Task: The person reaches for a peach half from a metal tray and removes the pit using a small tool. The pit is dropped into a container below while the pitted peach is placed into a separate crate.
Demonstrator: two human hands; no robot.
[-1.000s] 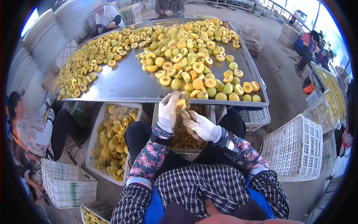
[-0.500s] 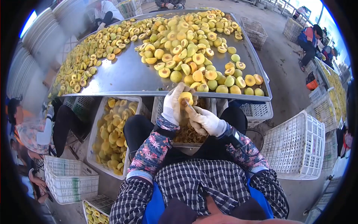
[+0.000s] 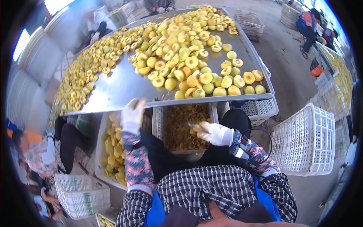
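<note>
Fingers (image 3: 137, 103) of left hand (image 3: 132, 115) at table (image 3: 121, 87) edge; right hand (image 3: 212, 133) over crate (image 3: 158, 125).

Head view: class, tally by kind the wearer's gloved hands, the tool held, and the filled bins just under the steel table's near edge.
White-gloved hands, left hand and right hand: 2
Small dark hand tool in the right hand: 1
Filled bins, white bin of yellow peach halves and pale bin of orange-brown scraps: 2
Total: 5

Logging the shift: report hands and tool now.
Left hand blurred at table edge, grip unclear. Right hand shut on tool over pit crate. Nothing between them.
</note>
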